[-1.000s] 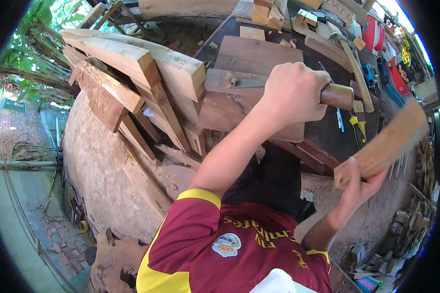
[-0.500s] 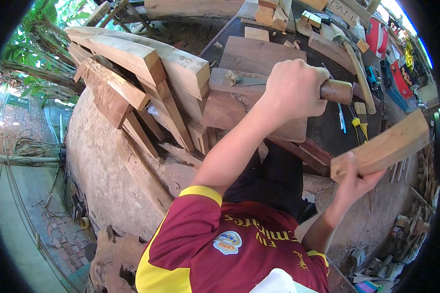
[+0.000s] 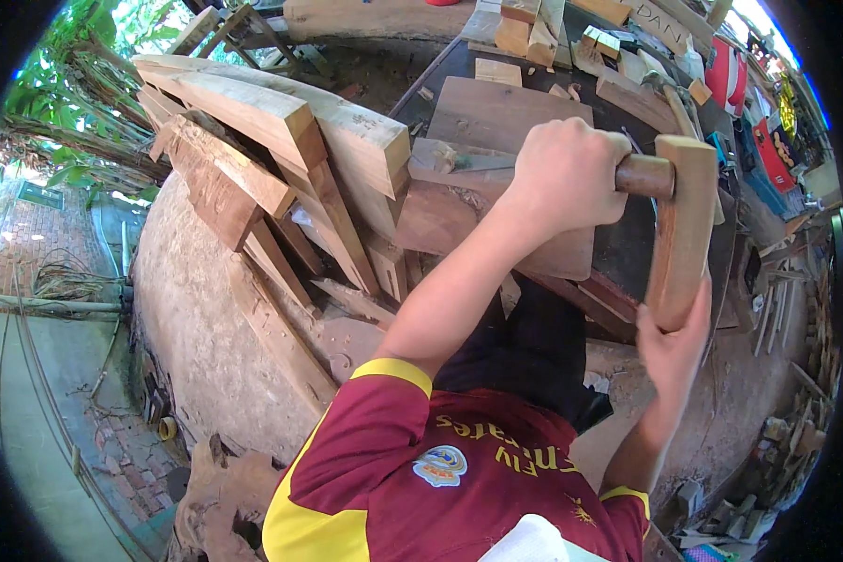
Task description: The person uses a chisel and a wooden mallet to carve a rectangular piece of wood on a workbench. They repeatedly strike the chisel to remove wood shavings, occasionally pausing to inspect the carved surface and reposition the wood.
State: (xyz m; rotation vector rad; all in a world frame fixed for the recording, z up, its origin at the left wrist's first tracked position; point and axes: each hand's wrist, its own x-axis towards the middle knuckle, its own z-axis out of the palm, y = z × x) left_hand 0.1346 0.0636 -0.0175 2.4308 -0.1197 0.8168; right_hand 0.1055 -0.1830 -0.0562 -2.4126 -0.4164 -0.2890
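Note:
My left hand [image 3: 571, 173] is closed around a wood-handled chisel [image 3: 648, 178]. Its greyish blade lies to the left, low over a brown wooden board [image 3: 506, 108], near a small pale bit of shaving [image 3: 448, 159]. Past my fist the round handle end juts out to the right. My right hand [image 3: 674, 342] grips the lower end of a thick wooden block [image 3: 684, 225], held roughly upright. The upper part of this block meets the chisel's handle end. My left fingers hide the middle of the chisel.
Long squared timbers [image 3: 365, 136] lean at the left beside the dark worktable [image 3: 618, 244]. A wooden-handled hammer [image 3: 679, 103], a yellow-handled tool and several offcuts lie on the table's right and far side. Red cases [image 3: 726, 75] stand at the far right.
The block in my right hand has swung up and left from its slanted position at the right, reaching the chisel's handle end. My left hand stays almost in place.

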